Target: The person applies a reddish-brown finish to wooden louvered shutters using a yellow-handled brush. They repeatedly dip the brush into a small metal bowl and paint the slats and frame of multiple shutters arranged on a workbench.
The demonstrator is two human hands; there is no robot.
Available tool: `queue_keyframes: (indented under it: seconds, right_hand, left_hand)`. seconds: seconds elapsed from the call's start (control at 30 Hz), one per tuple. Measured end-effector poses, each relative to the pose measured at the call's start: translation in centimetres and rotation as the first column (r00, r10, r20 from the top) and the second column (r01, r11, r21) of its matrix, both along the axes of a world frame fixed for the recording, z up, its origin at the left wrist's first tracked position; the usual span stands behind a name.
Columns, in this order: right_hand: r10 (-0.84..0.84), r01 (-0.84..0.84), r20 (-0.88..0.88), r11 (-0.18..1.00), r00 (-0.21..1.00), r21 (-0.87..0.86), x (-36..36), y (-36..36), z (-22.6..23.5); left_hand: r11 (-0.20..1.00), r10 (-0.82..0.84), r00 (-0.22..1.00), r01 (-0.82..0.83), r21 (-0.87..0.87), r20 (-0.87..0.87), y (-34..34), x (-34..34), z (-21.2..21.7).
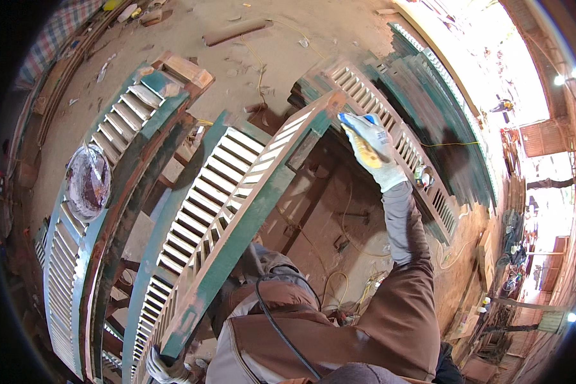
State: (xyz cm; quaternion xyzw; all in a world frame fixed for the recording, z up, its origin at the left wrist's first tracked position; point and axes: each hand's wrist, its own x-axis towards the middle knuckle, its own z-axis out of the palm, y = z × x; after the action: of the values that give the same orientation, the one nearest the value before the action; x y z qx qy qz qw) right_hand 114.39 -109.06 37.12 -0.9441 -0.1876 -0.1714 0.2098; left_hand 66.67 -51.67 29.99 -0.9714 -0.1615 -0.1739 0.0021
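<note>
A long louvered shutter point(240, 221), green with bare sanded brown wood along its edge, stands tilted on its side in front of me. My gloved left hand point(164, 367) grips its lower end. My right hand point(371, 144), in a white glove with yellow and blue patches, holds its far upper end, the fingers over the corner. Directly behind it lies another green shutter point(195, 217) with pale slats. Further left, a round bowl point(77, 192) with dark residue and a shiny tool in it rests on a third shutter point(63, 288).
To the right, a brown louvered panel point(400, 137) leans beside a stack of green shutters point(438, 121); a small can point(424, 175) sits on the panel. Yellow cords point(336, 281) trail over the dusty ground. A brown board point(237, 31) lies at the far side.
</note>
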Motion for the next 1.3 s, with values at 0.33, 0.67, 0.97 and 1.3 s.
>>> queue_keyframes:
  seconds: [0.33,0.67,0.97,1.3]
  right_hand:
    - [0.002,0.048,0.261,0.982,0.965,-0.184,0.7,-1.7,-1.9]
    - [-0.247,0.400,-0.316,0.629,0.916,0.667,-0.5,-5.4,-4.0]
    - [-0.211,0.199,-0.013,0.901,0.977,0.386,0.0,-2.2,-5.4]
    - [0.449,0.281,-0.430,0.360,0.784,0.889,-10.3,12.7,-3.0]
  left_hand:
    - [0.999,0.019,0.997,-0.021,0.042,0.069,-0.3,0.0,-0.7]
    - [0.996,0.050,0.996,-0.055,0.070,0.067,-1.2,2.0,-0.7]
    - [0.988,0.109,0.990,-0.118,0.103,0.083,-2.0,2.8,1.3]
    - [0.984,0.151,0.980,-0.162,0.077,0.133,-1.8,1.0,0.6]
